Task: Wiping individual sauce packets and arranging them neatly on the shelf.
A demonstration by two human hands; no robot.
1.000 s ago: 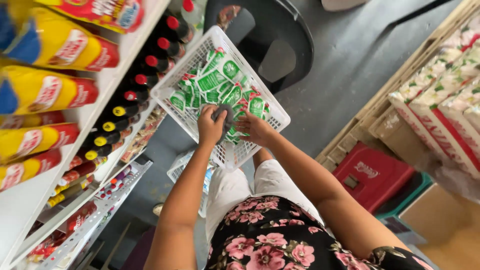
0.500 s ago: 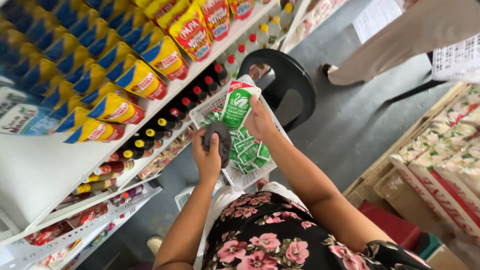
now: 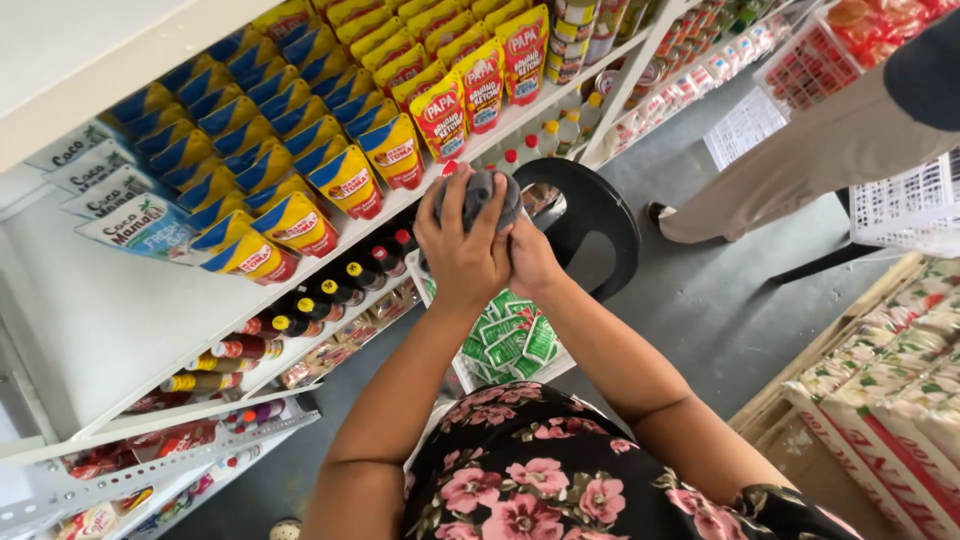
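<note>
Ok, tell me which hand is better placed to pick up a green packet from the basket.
Right, probably. The right hand sits lower, nearer the green packets; the left hand is wrapped over the grey object.

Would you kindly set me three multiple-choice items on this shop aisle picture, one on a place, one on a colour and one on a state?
1. Where does the white basket of green sachets sit?
A. on the top shelf
B. below the raised hands, at the person's lap
C. on the black stool

2. What colour is the thing the hands hold?
A. grey
B. red
C. yellow

3. How is the left hand set?
A. flat on a shelf
B. hanging loose
C. closed over the grey thing

Answers: 1 B, it shows just under the forearms; 2 A, grey shows above the fingers; 3 C, its fingers wrap it, with the right hand pressed alongside.
</note>
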